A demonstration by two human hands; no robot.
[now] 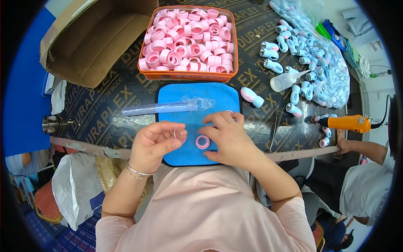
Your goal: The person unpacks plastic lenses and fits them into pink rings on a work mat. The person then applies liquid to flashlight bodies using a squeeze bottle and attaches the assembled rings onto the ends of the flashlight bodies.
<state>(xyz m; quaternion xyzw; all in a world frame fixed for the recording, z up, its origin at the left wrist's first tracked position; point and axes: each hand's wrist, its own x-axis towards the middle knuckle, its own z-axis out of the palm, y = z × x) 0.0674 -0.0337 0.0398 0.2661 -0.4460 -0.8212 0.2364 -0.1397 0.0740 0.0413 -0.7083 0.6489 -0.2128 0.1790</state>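
My left hand (156, 142) pinches a thin clear disc (178, 134) between thumb and fingers, above the left part of a blue mat (176, 156). My right hand (231, 137) is over the mat's right side, its fingers spread and bent downward. Between the hands, a pink ring (202, 142) with a greyish centre lies flat, close to the right fingertips. Bits of pink show behind the right fingers, mostly hidden by them. Across the upper mat lies a clear plastic-wrapped roll (161, 108), apparently a stack of discs, its crumpled wrapper end pointing right.
An orange tray (189, 75) heaped with pink rings stands behind the mat. Left is an open cardboard box (96, 42). To the right are a pink-and-blue device (252, 97), a squeeze bottle (285, 81), tweezers (275, 128), many similar devices, and an orange electric screwdriver (348, 122) near another person's hand.
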